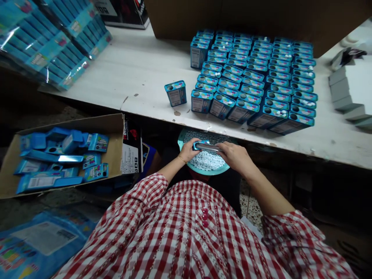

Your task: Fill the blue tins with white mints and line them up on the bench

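Two hands hold a small blue box over a bowl of white pellets.

A worn, pale table (139,73) carries a tight block of upright blue boxes (252,77); below its edge sits a round teal bowl (181,140) of pellets (206,161). The slim held box (202,145), glossy, lies level with its long axis left to right, left hand (188,150) and right hand (235,157) each clamped on an end.

Packing workshop: rows of blue boxes (252,77) on worktable (139,73).

Blue tin (205,146) between both hands.
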`<state>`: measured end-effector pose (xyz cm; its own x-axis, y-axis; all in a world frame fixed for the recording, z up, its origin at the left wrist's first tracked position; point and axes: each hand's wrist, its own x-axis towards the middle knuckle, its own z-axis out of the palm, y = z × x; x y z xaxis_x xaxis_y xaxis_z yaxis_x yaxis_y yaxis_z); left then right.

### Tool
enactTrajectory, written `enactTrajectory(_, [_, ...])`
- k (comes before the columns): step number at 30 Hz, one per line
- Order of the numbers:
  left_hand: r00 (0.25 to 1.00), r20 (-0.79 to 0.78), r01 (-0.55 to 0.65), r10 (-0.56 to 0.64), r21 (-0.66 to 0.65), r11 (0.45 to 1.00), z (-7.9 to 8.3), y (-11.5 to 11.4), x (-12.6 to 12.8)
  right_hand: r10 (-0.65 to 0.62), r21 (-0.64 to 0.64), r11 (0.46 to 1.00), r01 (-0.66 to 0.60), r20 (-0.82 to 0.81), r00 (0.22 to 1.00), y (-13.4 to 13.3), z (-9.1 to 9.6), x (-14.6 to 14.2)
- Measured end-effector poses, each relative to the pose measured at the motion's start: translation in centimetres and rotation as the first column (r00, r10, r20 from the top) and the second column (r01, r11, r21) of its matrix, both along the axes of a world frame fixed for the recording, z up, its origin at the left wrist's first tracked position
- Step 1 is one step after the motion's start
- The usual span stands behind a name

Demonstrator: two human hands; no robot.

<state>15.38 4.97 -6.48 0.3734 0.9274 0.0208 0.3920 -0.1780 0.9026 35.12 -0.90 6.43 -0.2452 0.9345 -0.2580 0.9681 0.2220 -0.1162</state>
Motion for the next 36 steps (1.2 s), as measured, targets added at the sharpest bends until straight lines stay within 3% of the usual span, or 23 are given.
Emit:
enactTrajectory(3, [0.998,0.020,-0.067,0.067,-0.011,0.998,0.2,0.1,-0.4,-0.035,0.013,0.999,0.035,-0.037,0.999,-0.5,-0.6,1.5])
enactTrajectory(5, [0.991,0.027,-0.131,0.132,-0.021,0.991,0.2,0.4,-1.2,-0.109,-0.027,0.994,0.109,-0.006,0.994,-0.9,-2.3,3.2])
enactTrajectory(9, [0.971,0.034,-0.236,0.239,-0.064,0.970,0.1,0.9,-2.4,-0.203,-0.195,0.955,0.222,0.113,0.973,-1.0,-8.1,3.9])
enactTrajectory(13, [0.943,0.050,-0.321,0.329,-0.127,0.939,-0.4,1.1,-2.6,-0.228,-0.237,0.946,0.221,-0.005,0.974,0.3,-13.1,0.2])
enactTrajectory(16, [0.927,0.071,-0.355,0.368,-0.153,0.922,-0.5,0.9,-2.9,-0.251,-0.226,0.947,0.229,-0.075,0.965,1.0,-14.8,-1.6])
enactTrajectory(20, [0.907,0.088,-0.398,0.412,-0.136,0.907,0.1,0.5,-3.9,-0.284,-0.226,0.944,0.240,-0.186,0.941,0.9,-15.5,-0.4])
enactTrajectory(24, [0.908,0.073,-0.409,0.412,-0.058,0.911,0.7,0.4,-4.6,-0.337,-0.211,0.940,0.268,-0.452,0.826,0.4,-14.8,1.7])
enactTrajectory(27, [0.922,0.051,-0.384,0.383,-0.007,0.923,0.8,0.3,-4.3,-0.324,-0.171,0.946,0.275,-0.528,0.785,0.2,-12.4,2.9])
enactTrajectory(32, [0.964,-0.038,-0.264,0.264,0.024,0.964,0.7,0.0,-2.5,-0.200,-0.084,0.980,0.182,-0.495,0.846,0.8,-6.2,3.2])
enactTrajectory(36, [0.974,-0.139,-0.173,0.176,0.031,0.984,0.9,-0.2,-0.9,-0.074,-0.047,0.997,0.064,-0.266,0.961,1.6,-1.9,1.3])
